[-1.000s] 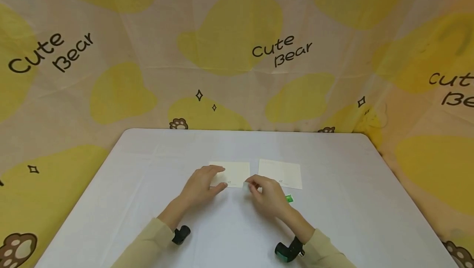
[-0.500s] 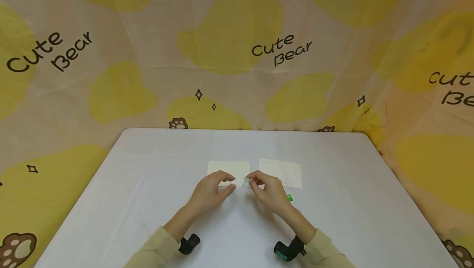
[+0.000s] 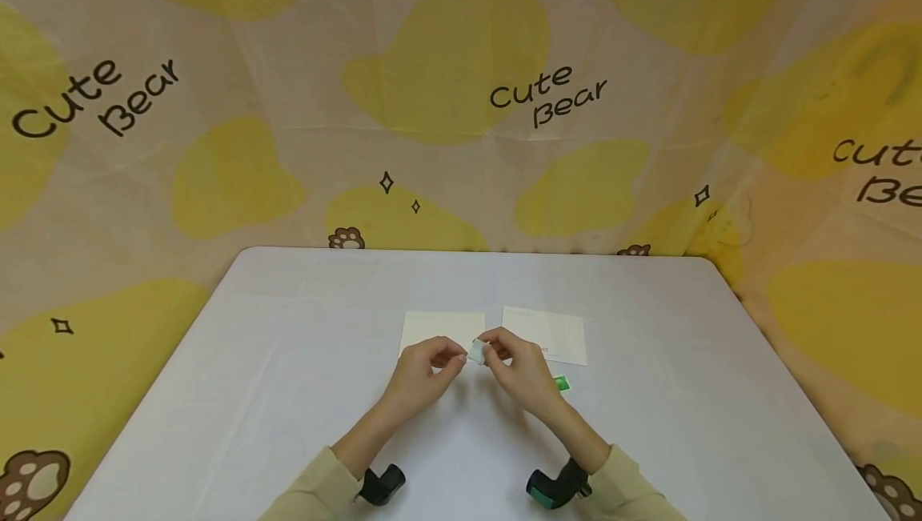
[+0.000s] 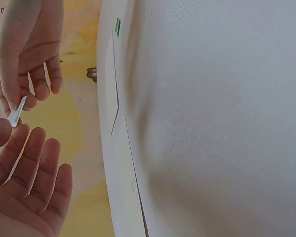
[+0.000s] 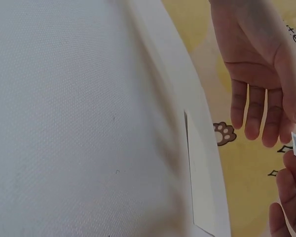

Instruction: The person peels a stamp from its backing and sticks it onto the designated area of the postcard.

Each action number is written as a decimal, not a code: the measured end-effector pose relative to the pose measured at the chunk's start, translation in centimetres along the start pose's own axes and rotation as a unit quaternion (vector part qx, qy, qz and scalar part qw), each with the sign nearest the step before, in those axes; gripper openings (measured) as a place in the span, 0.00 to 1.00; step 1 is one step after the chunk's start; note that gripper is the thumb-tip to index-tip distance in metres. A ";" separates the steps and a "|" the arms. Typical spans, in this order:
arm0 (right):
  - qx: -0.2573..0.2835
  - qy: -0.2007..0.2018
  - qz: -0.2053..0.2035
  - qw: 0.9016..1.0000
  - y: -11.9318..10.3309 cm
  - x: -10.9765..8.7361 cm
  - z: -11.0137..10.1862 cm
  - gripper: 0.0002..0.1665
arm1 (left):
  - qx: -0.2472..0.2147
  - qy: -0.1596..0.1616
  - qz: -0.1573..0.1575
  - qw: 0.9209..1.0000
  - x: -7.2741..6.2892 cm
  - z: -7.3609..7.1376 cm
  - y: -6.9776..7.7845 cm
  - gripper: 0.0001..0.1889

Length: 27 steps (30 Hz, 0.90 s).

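In the head view my right hand (image 3: pixel 520 369) pinches a small pale stamp-sized paper piece (image 3: pixel 477 351) between thumb and forefinger, raised in front of the cards. My left hand (image 3: pixel 425 373) has its thumb and forefinger together at the piece's left corner; the left wrist view shows that end of the paper piece (image 4: pixel 17 113) between these fingertips. The other left fingers (image 4: pixel 50 173) stay loosely extended. Behind the hands lie two cream cards, a left card (image 3: pixel 441 325) and a right card (image 3: pixel 558 333), partly covered. A green stamp (image 3: pixel 563 382) lies beside my right hand, partly hidden by it.
Everything lies on a white-covered table (image 3: pixel 302 345) with rounded far corners. A yellow printed cloth (image 3: pixel 461 65) hangs behind it. Black wrist cameras sit below both hands: the left camera (image 3: pixel 383 485) and the right camera (image 3: pixel 555 489).
My left hand has moved right and off the left card, its thumb and forefinger closing toward the paper piece. My right hand has stayed nearly in place, with the piece turned more toward view.
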State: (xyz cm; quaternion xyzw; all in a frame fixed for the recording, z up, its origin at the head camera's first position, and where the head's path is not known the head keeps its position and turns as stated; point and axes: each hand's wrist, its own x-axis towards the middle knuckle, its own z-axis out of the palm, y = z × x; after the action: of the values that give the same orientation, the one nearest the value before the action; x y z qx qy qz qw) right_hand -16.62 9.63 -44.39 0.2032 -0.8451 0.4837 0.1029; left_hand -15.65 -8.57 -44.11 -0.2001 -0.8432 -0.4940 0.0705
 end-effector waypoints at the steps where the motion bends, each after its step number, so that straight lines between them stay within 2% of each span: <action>1: 0.004 0.000 0.003 1.000 0.0 0.0 0.0 0.08 | -0.006 0.002 -0.003 1.000 0.0 0.0 0.0 0.03; 9: 0.022 0.009 0.021 0.999 -0.1 -0.1 0.3 0.08 | -0.042 0.012 -0.019 0.999 0.0 0.4 0.1 0.04; 17: 0.021 0.012 0.022 0.999 -0.1 -0.1 0.4 0.09 | -0.050 0.017 -0.046 0.998 0.3 0.9 0.4 0.03; 22: -0.005 0.042 -0.009 0.999 0.1 -0.1 0.4 0.11 | -0.047 0.021 -0.044 0.998 0.4 0.8 0.5 0.05; 27: -0.049 0.091 -0.081 0.991 0.3 0.0 0.3 0.12 | -0.047 0.033 -0.039 0.998 0.4 0.6 0.4 0.07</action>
State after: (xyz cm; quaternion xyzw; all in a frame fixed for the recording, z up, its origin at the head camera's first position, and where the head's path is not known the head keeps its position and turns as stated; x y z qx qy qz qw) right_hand -16.74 9.51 -44.78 0.2213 -0.8355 0.4483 0.2278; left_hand -15.82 -7.77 -43.92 -0.1537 -0.8235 -0.5417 0.0691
